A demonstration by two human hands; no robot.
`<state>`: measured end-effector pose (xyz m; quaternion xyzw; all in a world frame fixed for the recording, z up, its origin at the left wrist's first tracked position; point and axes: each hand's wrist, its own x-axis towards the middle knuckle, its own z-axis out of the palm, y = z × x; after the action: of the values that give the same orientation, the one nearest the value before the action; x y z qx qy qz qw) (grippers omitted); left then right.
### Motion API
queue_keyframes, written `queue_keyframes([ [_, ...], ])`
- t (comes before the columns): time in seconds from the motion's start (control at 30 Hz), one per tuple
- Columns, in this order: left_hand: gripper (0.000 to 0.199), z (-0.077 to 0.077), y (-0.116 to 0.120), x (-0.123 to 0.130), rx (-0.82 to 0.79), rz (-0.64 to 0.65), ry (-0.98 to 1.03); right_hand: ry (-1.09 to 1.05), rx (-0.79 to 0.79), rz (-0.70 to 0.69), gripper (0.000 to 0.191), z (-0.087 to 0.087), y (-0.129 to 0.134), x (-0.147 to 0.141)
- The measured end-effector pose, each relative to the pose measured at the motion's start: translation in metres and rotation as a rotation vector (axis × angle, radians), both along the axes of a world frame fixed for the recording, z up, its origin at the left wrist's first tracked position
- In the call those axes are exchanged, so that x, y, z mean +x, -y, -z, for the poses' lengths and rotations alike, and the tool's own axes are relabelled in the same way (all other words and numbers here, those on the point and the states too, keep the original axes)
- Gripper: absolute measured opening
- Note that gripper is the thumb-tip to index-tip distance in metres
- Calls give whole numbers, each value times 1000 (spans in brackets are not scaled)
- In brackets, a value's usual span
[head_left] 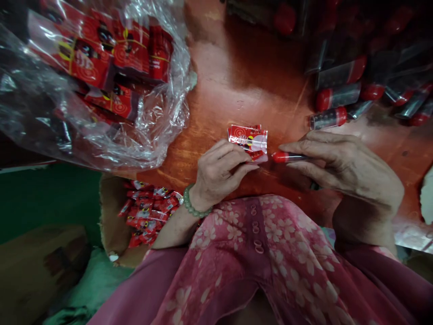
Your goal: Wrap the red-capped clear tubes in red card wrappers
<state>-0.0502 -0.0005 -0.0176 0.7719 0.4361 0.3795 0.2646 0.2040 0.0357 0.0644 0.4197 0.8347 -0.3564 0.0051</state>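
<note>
"What's in the containers?"

"At ten o'clock from the middle of the view, a crumpled clear plastic bag (169, 135) lies on the orange-red tabletop (237, 76). It's full of red foil packets (101, 54), some bound with yellow bands. At eight o'clock, an open cardboard box (108, 221) holds a loose heap of small red packets (145, 214)."

"Anything else on the table?"

"At two o'clock, clear tubes with red caps (338, 85) lie scattered, with more in the shadow toward twelve."

"And the left hand (219, 174)?"

"It's at about the middle of the view, just above a pink floral garment (257, 257), with a green bead bracelet (192, 201) on the wrist. The fingers are curled nearly closed and pinch one red foil packet (248, 141) by its lower part, holding it dead centre."

"The right hand (345, 167)?"

"It's off toward three o'clock, fingers only slightly parted, gripping one red-capped tube (289, 157) between them. The red end points left, just beside the packet; I can't tell whether they touch."
</note>
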Motion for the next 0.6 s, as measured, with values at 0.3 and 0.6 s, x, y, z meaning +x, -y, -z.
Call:
queue_keyframes([
  [0.3, 12, -1, 2, 2, 109, 35, 7, 139, 102, -76, 38, -1, 5, -17],
  [0.6, 20, -1, 1, 3, 90, 56, -96, 293, 304, -103, 32, -19, 9, -16],
])
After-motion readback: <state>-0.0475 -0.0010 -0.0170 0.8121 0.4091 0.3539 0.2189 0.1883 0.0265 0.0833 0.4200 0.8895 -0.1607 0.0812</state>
